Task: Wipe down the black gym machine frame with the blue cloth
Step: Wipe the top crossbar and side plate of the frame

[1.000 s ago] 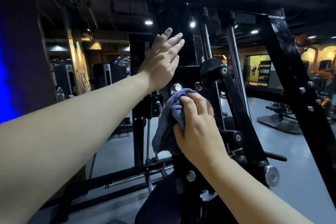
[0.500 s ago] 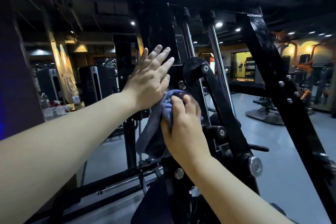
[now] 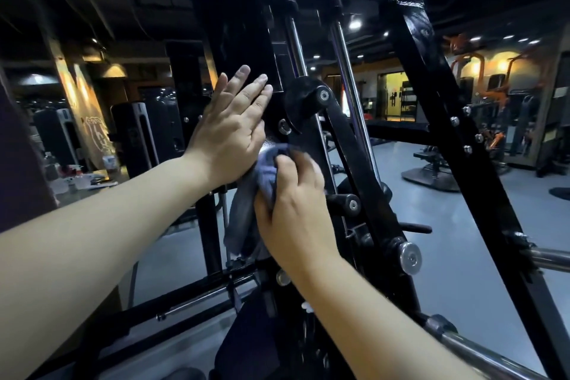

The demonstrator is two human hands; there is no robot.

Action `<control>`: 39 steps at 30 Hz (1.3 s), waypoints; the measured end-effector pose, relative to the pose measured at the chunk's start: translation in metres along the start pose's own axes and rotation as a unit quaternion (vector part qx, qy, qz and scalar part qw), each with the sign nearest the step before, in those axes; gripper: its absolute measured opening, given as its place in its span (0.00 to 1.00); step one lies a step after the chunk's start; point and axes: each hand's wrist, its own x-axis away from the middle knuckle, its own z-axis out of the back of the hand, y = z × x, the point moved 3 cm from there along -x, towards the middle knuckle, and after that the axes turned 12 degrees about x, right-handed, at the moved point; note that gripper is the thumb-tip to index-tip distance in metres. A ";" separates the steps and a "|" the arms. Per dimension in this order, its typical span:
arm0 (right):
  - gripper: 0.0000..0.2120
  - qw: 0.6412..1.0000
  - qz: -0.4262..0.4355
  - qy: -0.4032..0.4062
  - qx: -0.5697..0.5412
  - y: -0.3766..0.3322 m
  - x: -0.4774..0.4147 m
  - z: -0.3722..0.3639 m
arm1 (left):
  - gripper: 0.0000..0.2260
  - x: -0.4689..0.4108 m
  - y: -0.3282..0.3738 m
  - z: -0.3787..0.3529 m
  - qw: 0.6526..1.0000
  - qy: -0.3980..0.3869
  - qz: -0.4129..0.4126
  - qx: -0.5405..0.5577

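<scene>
The black gym machine frame (image 3: 240, 40) rises in front of me, with a central upright post and a slanted arm (image 3: 348, 145) bolted to it. My right hand (image 3: 293, 203) grips the blue cloth (image 3: 246, 210) and presses it against the upright post, just below a silver bolt (image 3: 283, 127). Part of the cloth hangs down loose to the left of the hand. My left hand (image 3: 231, 133) lies flat against the post above the cloth, fingers extended and together, holding nothing.
Two chrome guide rods (image 3: 345, 65) run up behind the post. A thick black diagonal beam (image 3: 456, 133) with bolts stands to the right. Chrome bars (image 3: 549, 259) stick out at lower right. Other gym machines (image 3: 142, 136) and grey floor (image 3: 462, 225) lie beyond.
My view has shifted, so the frame sits further left and lower. My left hand has slid down the post toward the cloth. My right hand keeps the cloth on the post.
</scene>
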 end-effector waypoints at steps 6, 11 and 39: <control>0.27 0.998 -0.031 -0.059 -0.018 -0.001 0.027 -0.010 | 0.24 0.004 0.002 -0.003 1.000 0.013 0.008 0.006; 0.23 0.989 -0.133 -0.059 -0.025 0.013 -0.045 0.002 | 0.25 0.001 0.004 -0.002 1.000 0.010 0.001 0.006; 0.24 1.000 0.022 -0.005 0.009 0.015 0.068 -0.024 | 0.24 0.023 0.021 -0.013 0.997 0.019 0.034 0.065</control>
